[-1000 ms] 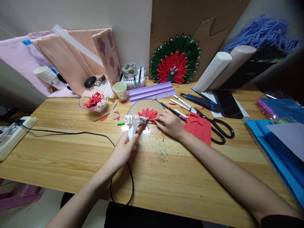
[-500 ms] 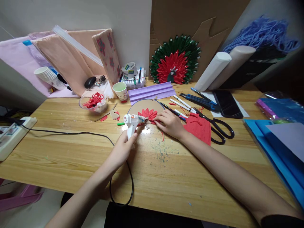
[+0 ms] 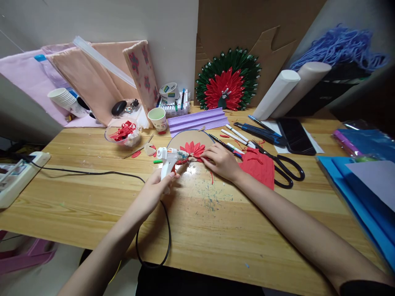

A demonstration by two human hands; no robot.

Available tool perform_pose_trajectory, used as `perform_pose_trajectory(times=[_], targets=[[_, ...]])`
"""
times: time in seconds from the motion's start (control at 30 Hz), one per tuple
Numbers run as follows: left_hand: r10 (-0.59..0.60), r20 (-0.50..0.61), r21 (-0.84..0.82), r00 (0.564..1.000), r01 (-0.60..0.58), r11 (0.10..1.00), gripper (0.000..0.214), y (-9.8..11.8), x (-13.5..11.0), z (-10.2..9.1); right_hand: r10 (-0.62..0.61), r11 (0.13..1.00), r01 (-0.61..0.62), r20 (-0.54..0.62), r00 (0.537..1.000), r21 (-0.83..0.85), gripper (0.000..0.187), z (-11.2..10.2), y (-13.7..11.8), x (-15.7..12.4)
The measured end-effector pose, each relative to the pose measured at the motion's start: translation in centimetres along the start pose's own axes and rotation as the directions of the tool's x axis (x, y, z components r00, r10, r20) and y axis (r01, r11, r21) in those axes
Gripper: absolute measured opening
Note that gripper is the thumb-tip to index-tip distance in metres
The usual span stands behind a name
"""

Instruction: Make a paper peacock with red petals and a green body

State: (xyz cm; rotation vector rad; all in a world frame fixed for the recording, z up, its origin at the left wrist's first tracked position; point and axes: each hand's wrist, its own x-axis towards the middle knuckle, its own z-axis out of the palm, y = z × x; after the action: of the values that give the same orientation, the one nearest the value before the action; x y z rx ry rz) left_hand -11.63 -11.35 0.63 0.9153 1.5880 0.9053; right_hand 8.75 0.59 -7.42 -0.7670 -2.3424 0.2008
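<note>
My left hand is wrapped round the handle of a white hot glue gun, its nozzle pointing right toward a red paper flower. The flower's pointed petals fan out on a round cardboard disc with a dark rim. My right hand rests at the disc's right side, fingers bent and tips closed on a red petal at the flower's lower right edge. What lies under those fingers is partly hidden. From the gun a black cord loops down past the table's front edge.
Right of my right hand lie red crepe paper, black-handled scissors, markers and a utility knife. A bowl of red scraps and a paper cup stand left. Behind stands a red-green peacock fan. A power strip lies far left.
My left hand has drawn the glue gun slightly left, away from the flower, and the cord loop has shifted left with it. My right hand stays in place.
</note>
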Motion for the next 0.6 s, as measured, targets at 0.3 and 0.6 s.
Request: perform_pose_trajectory(times=[0.3, 0.6], targets=[[0.002, -0.044, -0.022, 0.999, -0.003, 1.0, 0.044, -0.2, 0.2, -1.8, -0.047, 0.998, 0.047, 0.012, 0.999, -0.047, 0.017, -0.1, -0.1, 0.0], [-0.012, -0.132, -0.087, 0.991, 0.0, 0.996, 0.045, 0.6, -0.2, -3.0, -0.056, 0.993, 0.058, 0.019, 0.998, -0.107, 0.017, -0.1, -0.3, 0.1]])
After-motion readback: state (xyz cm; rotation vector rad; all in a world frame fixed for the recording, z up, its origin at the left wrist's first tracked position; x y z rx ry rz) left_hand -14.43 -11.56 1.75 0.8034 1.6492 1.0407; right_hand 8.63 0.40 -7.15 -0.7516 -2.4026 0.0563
